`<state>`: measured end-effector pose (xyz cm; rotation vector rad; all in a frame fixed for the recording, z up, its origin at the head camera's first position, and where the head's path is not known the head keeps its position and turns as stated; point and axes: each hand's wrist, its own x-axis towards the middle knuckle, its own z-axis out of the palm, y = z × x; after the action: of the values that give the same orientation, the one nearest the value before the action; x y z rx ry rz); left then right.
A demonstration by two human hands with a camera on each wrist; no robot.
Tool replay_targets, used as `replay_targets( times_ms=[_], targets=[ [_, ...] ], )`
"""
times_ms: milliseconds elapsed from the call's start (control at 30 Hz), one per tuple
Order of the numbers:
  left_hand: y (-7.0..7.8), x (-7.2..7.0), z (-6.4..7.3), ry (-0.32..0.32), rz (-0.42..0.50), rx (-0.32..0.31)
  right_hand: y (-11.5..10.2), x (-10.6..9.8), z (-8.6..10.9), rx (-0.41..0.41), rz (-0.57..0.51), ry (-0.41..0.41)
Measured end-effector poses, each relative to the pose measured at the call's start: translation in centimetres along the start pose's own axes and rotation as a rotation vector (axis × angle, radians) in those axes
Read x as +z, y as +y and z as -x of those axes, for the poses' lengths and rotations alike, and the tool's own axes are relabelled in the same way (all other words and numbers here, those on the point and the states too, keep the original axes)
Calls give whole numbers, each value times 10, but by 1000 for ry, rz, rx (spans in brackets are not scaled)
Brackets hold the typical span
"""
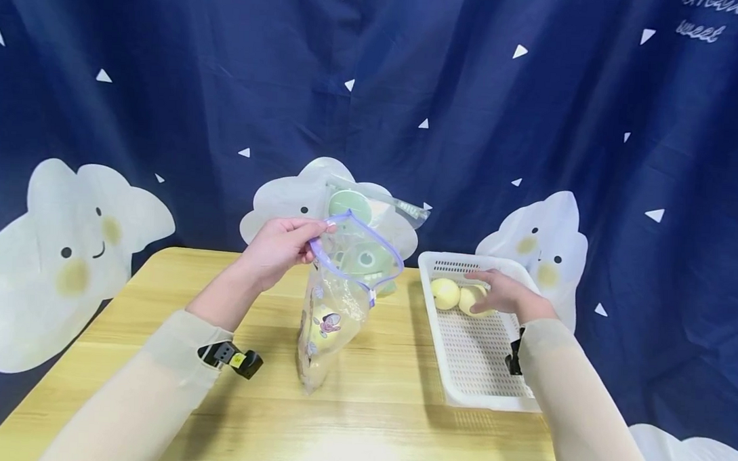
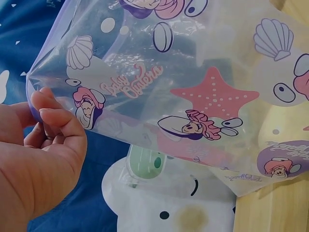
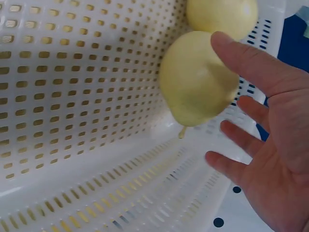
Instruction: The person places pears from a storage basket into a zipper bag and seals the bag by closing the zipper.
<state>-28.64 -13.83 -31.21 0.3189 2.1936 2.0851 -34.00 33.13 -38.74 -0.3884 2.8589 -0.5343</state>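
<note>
My left hand point(image 1: 289, 245) pinches the purple zip rim of a clear zip bag point(image 1: 347, 318), which stands upright on the table with its mouth spread wide. Cartoon shells and a pink starfish point(image 2: 215, 94) are printed on the bag, and something pale yellow shows through its lower part. Over the far end of a white basket, my right hand point(image 1: 504, 293) reaches with fingers spread around a yellow pear point(image 3: 195, 79). The thumb overlaps this pear in the right wrist view. A second pear point(image 1: 445, 294) lies beside it in the basket.
The white perforated basket point(image 1: 435, 348) stands at the right of the wooden table point(image 1: 388, 394). Behind the bag is a pale green item with a cartoon face point(image 1: 371, 259). A dark blue curtain point(image 1: 374, 81) with white clouds hangs along the back.
</note>
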Motion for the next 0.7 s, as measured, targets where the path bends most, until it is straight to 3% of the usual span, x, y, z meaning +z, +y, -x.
replay_targets(
  times_ms=[267,500,700],
  targets=[
    [-1,-2,0,-2,-9,-3,4,8,1,-2,-17,-20],
    [-1,-1,-1,-8,-2,6,7,14,-2,2,73,25],
    [-2,-1,0,-11,3,5,10,12,1,-97,136,127]
  ],
)
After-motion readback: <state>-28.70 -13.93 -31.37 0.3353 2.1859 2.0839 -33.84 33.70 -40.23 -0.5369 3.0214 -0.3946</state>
